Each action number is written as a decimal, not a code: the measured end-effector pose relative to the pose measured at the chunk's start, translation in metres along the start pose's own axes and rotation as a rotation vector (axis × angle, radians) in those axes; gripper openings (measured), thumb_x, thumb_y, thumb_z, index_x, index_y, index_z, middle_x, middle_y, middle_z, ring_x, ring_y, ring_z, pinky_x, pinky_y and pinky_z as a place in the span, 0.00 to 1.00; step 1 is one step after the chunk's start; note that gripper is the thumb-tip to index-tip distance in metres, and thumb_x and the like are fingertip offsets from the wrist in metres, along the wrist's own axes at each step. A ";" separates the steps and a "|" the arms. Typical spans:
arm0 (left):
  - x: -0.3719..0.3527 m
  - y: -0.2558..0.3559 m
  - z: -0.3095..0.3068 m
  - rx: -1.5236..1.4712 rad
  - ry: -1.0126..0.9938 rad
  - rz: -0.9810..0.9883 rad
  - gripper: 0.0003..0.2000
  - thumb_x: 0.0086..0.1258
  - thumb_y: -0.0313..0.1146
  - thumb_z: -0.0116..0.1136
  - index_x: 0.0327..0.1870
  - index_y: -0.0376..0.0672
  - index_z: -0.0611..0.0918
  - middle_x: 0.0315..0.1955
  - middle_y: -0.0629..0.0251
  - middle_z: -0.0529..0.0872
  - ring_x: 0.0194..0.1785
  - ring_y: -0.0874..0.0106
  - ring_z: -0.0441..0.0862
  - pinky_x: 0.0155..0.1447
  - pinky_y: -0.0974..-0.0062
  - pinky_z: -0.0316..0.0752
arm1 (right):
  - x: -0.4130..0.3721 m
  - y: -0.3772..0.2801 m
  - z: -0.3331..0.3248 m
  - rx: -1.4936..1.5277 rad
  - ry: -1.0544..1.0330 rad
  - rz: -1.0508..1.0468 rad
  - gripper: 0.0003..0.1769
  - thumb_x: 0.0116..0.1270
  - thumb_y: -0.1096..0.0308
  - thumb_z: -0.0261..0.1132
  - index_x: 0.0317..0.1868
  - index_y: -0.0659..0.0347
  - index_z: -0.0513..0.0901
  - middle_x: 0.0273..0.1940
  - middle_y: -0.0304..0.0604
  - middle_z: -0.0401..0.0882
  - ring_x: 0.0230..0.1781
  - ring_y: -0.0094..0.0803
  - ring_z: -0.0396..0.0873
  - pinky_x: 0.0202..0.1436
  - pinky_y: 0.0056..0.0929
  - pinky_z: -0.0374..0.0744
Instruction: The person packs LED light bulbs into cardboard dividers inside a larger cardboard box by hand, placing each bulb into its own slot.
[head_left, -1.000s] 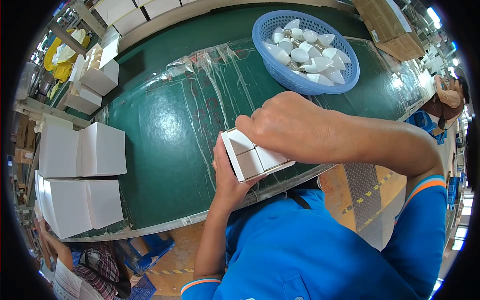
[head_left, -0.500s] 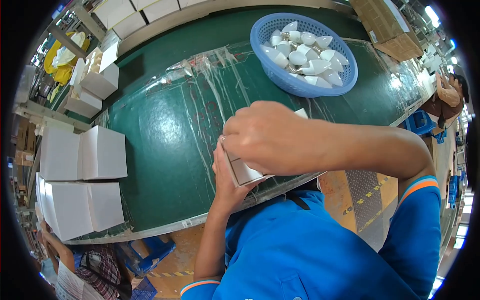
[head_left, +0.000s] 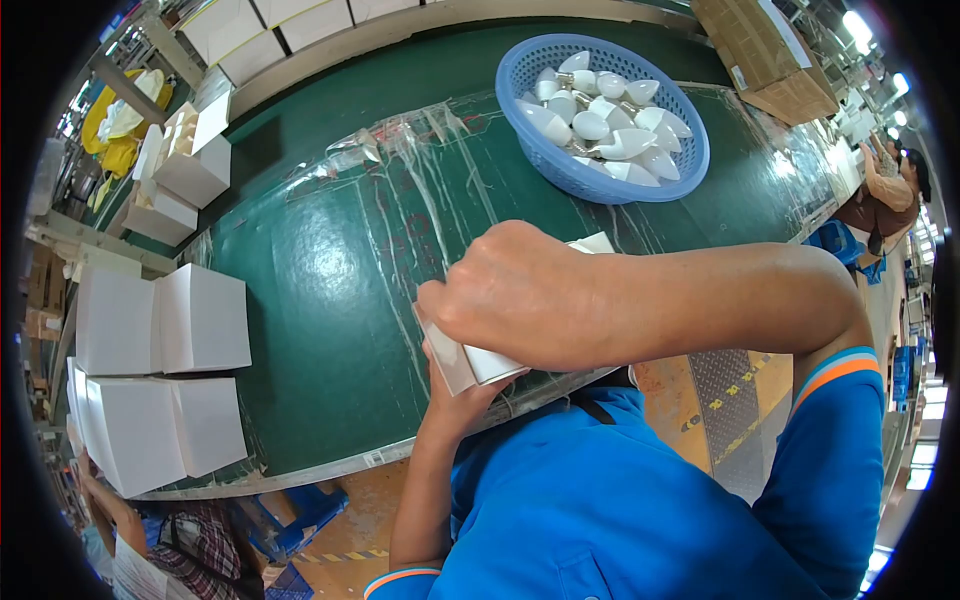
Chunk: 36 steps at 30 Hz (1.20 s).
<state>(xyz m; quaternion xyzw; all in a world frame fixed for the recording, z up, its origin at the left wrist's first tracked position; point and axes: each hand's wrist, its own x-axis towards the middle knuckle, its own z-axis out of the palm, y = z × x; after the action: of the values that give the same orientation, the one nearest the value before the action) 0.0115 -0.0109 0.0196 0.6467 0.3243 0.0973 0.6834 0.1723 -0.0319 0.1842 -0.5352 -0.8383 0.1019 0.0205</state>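
Note:
My left hand [head_left: 462,402] is wrapped round a small white cardboard box [head_left: 492,366], holding it from below near the table's front edge. A greyish-brown cardboard flap [head_left: 446,352] stands at the box's left side. My right hand [head_left: 520,295] lies over the top of the box, its back towards me and its fingers curled. Its knuckles touch the upper end of the flap. The right fingertips and most of the box's inside are hidden. A white corner of cardboard [head_left: 592,243] shows behind my right forearm.
A blue plastic basket [head_left: 612,190] full of white bulbs stands on the green table [head_left: 320,400]. White boxes [head_left: 160,425] line the left edge, with divided boxes [head_left: 195,165] behind. A brown carton [head_left: 775,60] sits far right. Other people [head_left: 185,545] are at the left and right.
My right hand has shifted slightly down and left over the box. The flap at the box's left now shows, where divided compartments showed before. My left hand still holds the box.

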 end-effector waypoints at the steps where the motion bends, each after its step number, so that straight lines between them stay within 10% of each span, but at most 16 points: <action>1: 0.001 0.001 0.001 0.001 0.010 -0.004 0.42 0.44 0.36 0.83 0.62 0.39 0.69 0.58 0.58 0.72 0.61 0.60 0.74 0.64 0.62 0.69 | 0.000 -0.001 0.000 -0.022 -0.020 0.004 0.12 0.51 0.71 0.67 0.35 0.70 0.80 0.22 0.54 0.82 0.27 0.48 0.86 0.29 0.40 0.82; 6: 0.002 -0.008 0.008 0.025 0.248 0.350 0.30 0.47 0.33 0.82 0.52 0.36 0.79 0.49 0.57 0.82 0.51 0.64 0.83 0.51 0.65 0.78 | -0.002 0.001 -0.003 -0.004 0.027 -0.034 0.13 0.50 0.71 0.68 0.34 0.70 0.78 0.23 0.53 0.82 0.27 0.46 0.86 0.28 0.38 0.82; 13: -0.005 0.010 0.003 0.062 0.097 0.181 0.29 0.50 0.32 0.80 0.53 0.36 0.78 0.57 0.57 0.79 0.58 0.65 0.79 0.58 0.63 0.75 | -0.002 -0.005 0.009 -0.085 0.067 -0.040 0.14 0.50 0.71 0.68 0.34 0.69 0.76 0.22 0.51 0.82 0.25 0.42 0.86 0.26 0.35 0.80; 23: 0.010 -0.022 0.004 0.292 0.205 0.452 0.57 0.45 0.41 0.81 0.75 0.37 0.53 0.65 0.50 0.66 0.66 0.47 0.66 0.68 0.52 0.61 | -0.004 0.035 -0.003 0.187 0.193 0.073 0.07 0.52 0.72 0.65 0.33 0.62 0.80 0.27 0.50 0.82 0.31 0.47 0.85 0.33 0.41 0.80; 25: 0.012 -0.021 0.006 0.174 0.232 0.406 0.57 0.43 0.43 0.82 0.73 0.36 0.56 0.63 0.50 0.69 0.64 0.49 0.70 0.67 0.54 0.65 | -0.019 0.027 -0.010 -0.043 0.796 -0.056 0.05 0.53 0.70 0.63 0.31 0.60 0.78 0.27 0.47 0.78 0.30 0.46 0.80 0.32 0.44 0.76; 29: 0.020 -0.008 0.009 0.046 0.198 0.417 0.49 0.41 0.43 0.82 0.67 0.35 0.67 0.59 0.48 0.76 0.63 0.49 0.74 0.67 0.58 0.68 | -0.082 -0.021 -0.019 -0.016 0.204 0.039 0.07 0.50 0.70 0.62 0.29 0.61 0.74 0.27 0.43 0.72 0.30 0.40 0.75 0.32 0.40 0.71; 30: 0.017 -0.006 0.005 0.279 0.299 0.657 0.52 0.42 0.46 0.82 0.69 0.35 0.64 0.60 0.46 0.74 0.64 0.47 0.73 0.68 0.56 0.68 | -0.087 -0.020 -0.009 -0.045 0.198 0.059 0.06 0.50 0.70 0.62 0.29 0.61 0.74 0.28 0.42 0.72 0.32 0.39 0.75 0.34 0.39 0.71; 36: 0.013 -0.013 0.006 0.356 0.237 0.570 0.59 0.45 0.44 0.81 0.76 0.39 0.50 0.70 0.50 0.62 0.73 0.52 0.60 0.73 0.53 0.53 | -0.096 -0.008 0.013 -0.177 0.313 0.117 0.08 0.50 0.74 0.60 0.33 0.64 0.77 0.31 0.43 0.74 0.34 0.39 0.74 0.39 0.39 0.72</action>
<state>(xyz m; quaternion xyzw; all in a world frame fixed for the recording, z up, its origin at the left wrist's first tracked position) 0.0211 -0.0110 0.0027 0.8043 0.2197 0.3005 0.4632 0.2042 -0.1239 0.1806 -0.5921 -0.7980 -0.0559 0.0974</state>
